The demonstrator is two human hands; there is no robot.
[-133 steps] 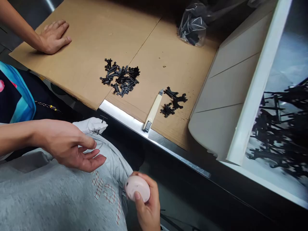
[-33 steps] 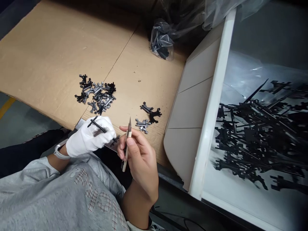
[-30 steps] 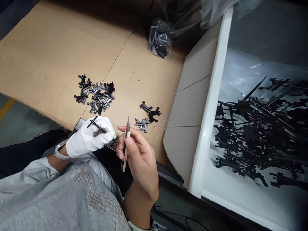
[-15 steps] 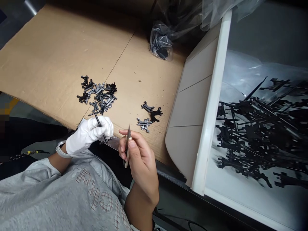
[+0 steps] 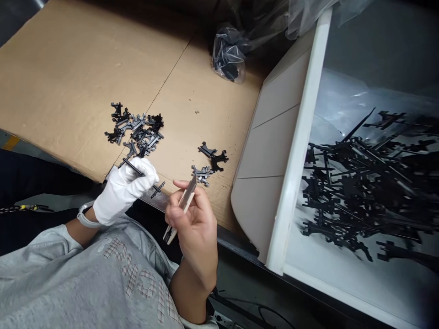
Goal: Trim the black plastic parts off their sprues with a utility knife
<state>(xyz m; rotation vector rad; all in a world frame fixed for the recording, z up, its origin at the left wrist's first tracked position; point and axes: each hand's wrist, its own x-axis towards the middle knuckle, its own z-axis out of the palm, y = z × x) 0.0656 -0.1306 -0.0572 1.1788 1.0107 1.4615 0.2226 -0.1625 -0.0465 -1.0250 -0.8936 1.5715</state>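
Black plastic part pinched by gloved left hand, craft knife clenched in bare right hand; a slip could nick the left hand.

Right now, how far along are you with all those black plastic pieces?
Early on, it seems. Maybe done: the small pile on the cardboard. In hand: one piece in the gloved left hand, and a craft knife in the right hand. Left: the much bigger heap in the white bin.
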